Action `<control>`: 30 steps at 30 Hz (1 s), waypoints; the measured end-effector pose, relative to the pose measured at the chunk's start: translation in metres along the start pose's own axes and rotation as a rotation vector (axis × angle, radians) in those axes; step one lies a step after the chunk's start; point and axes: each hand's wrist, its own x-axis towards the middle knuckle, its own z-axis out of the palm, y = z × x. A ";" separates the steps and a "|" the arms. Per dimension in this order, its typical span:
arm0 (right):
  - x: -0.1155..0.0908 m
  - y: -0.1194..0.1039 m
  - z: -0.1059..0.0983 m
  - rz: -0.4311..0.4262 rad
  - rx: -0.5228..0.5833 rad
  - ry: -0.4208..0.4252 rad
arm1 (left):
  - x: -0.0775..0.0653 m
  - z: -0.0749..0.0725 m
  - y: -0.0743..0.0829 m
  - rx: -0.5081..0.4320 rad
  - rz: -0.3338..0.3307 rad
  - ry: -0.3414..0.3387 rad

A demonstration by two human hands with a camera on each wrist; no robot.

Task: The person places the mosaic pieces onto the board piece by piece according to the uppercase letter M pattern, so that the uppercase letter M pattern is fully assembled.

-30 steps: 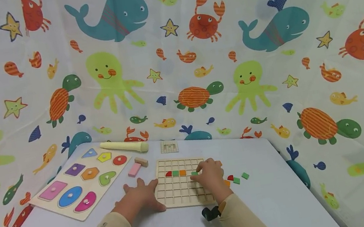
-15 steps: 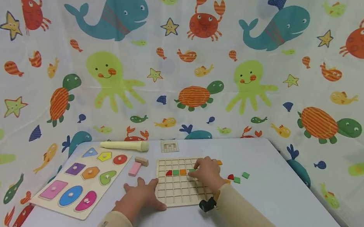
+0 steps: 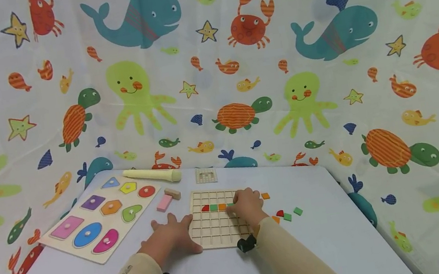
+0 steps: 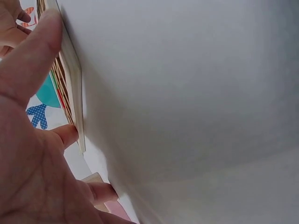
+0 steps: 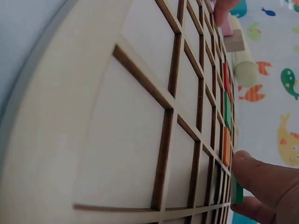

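Observation:
My right hand (image 3: 247,206) pinches a small green square tile (image 5: 239,192) between thumb and finger, low over the wooden grid board (image 3: 222,238). The tile is directly right of a row in the grid: a red quarter-round tile (image 3: 205,208), a green square tile (image 3: 213,208) and an orange square tile (image 3: 222,207). My left hand (image 3: 168,239) is spread at the board's left side, with thumb and a fingertip touching its edge in the left wrist view. Its other fingers (image 4: 100,192) rest on the table.
Loose tiles lie right of the board, among them a green one (image 3: 298,211), a red one (image 3: 279,213) and an orange one (image 3: 265,196). On the left are a shape puzzle (image 3: 99,216), a pink block (image 3: 164,203) and a pale yellow tapered stick (image 3: 152,174). Behind stands a small wooden piece (image 3: 206,175).
My right hand has moved left across the grid with the green tile, up to the orange tile. The left hand stays at the board's edge.

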 end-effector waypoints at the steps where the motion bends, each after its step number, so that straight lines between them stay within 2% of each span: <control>1: 0.000 0.000 0.000 -0.002 -0.002 -0.003 | 0.000 0.000 0.000 0.000 0.000 0.001; 20: 0.002 -0.001 0.000 0.008 0.012 -0.030 | 0.002 0.003 0.000 -0.003 0.002 -0.002; 30: 0.000 -0.008 0.000 -0.025 -0.037 -0.038 | -0.002 -0.001 0.000 -0.008 0.002 0.003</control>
